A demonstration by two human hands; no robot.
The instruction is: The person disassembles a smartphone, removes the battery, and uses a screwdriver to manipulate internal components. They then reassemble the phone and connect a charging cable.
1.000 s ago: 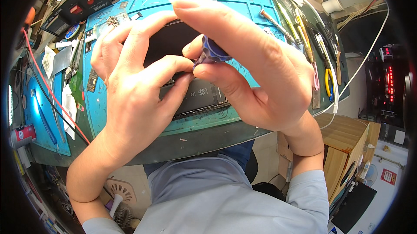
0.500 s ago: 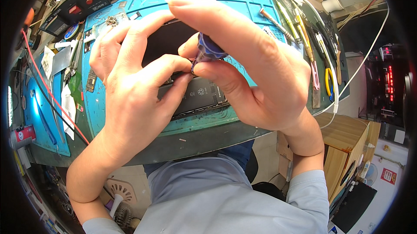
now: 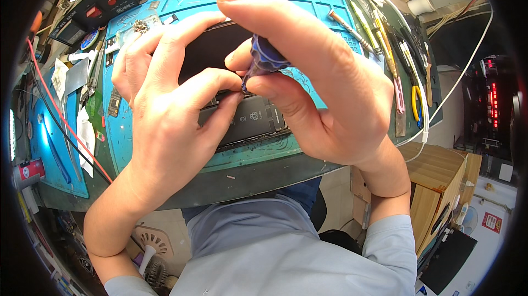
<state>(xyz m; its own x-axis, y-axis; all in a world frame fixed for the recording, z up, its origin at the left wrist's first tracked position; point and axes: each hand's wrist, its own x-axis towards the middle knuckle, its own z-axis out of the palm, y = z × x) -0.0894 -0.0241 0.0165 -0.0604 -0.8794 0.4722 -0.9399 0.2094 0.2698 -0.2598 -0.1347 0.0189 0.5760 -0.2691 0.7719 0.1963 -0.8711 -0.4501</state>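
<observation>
An opened smartphone (image 3: 247, 123) lies on the blue work mat, its black battery showing and its lower edge towards me. Behind it stands a black screen panel (image 3: 212, 51), partly covered by my fingers. My right hand (image 3: 335, 87) is closed around a screwdriver (image 3: 267, 57) with a blue ridged handle, held upright over the phone. Thumb and index finger of my left hand (image 3: 170, 95) are pinched together at the screwdriver's lower end; what sits between them is hidden. Another left finger reaches to the panel's upper edge. The screwdriver's tip is out of sight.
Tweezers, pliers (image 3: 416, 103) and other hand tools lie in a row on the right. A black box with red switches (image 3: 93, 7) stands at the back left. Red and black leads (image 3: 66, 120) cross the left side. A wooden cabinet (image 3: 434, 180) is at the right.
The blue screwdriver handle has turned and tilted slightly within my right fingers. Both hands otherwise stay almost in place over the phone.
</observation>
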